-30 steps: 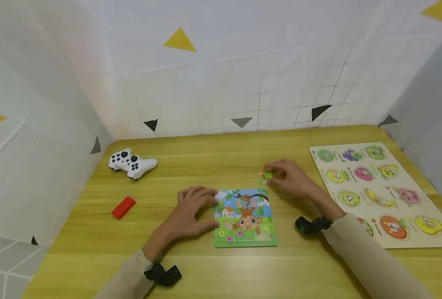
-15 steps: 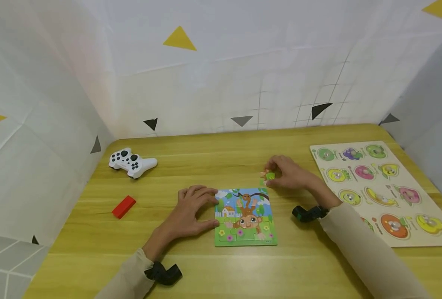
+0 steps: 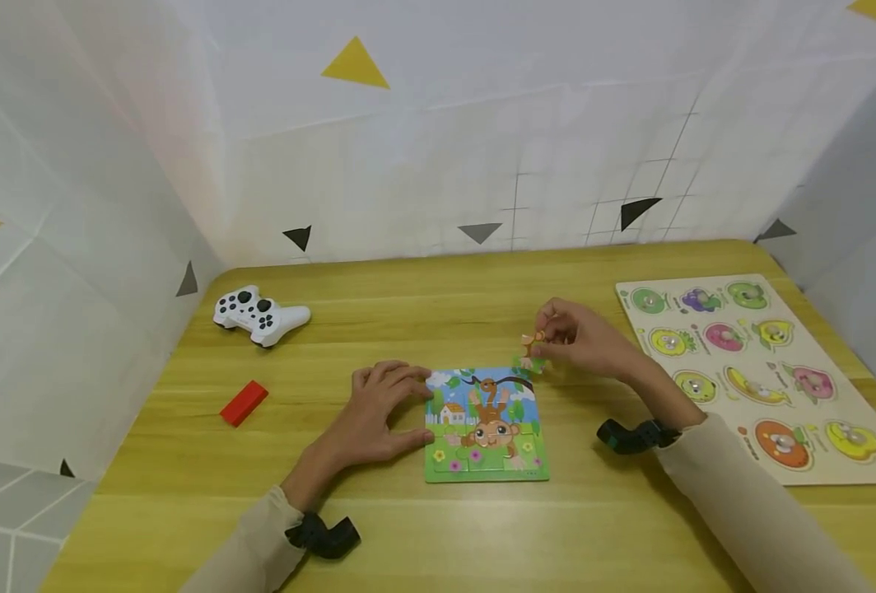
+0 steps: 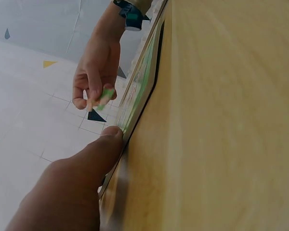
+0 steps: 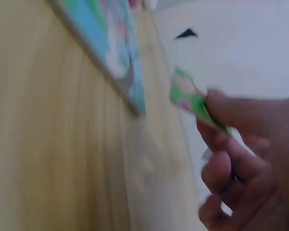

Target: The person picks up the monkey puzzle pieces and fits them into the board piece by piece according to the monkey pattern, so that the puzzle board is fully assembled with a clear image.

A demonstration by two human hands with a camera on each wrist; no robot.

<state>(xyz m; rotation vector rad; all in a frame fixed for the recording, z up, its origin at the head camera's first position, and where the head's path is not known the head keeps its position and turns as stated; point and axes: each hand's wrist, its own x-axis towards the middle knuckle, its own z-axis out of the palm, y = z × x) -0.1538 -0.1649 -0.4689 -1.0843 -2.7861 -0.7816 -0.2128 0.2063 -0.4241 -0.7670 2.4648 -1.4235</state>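
A square monkey jigsaw puzzle (image 3: 486, 424) lies flat on the wooden table, its picture showing a monkey hanging upside down from a branch. My left hand (image 3: 379, 420) rests at the puzzle's left edge, thumb and fingers spread apart and touching the rim; the left wrist view shows the thumb (image 4: 94, 156) against that edge. Just above the puzzle's top right corner, my right hand (image 3: 582, 339) pinches a small puzzle piece (image 3: 531, 354) with green and brown print. In the right wrist view the piece (image 5: 183, 91) is held up off the table, partly covered by the thumb.
A wooden fruit peg board (image 3: 752, 387) lies at the right, near my right forearm. At the left are a white game controller (image 3: 260, 315) and a red block (image 3: 244, 403). White sheets (image 3: 438, 165) hang behind the table's far edge.
My right hand has turned the puzzle piece and drawn slightly away to the right. The left hand stays at the puzzle's edge.
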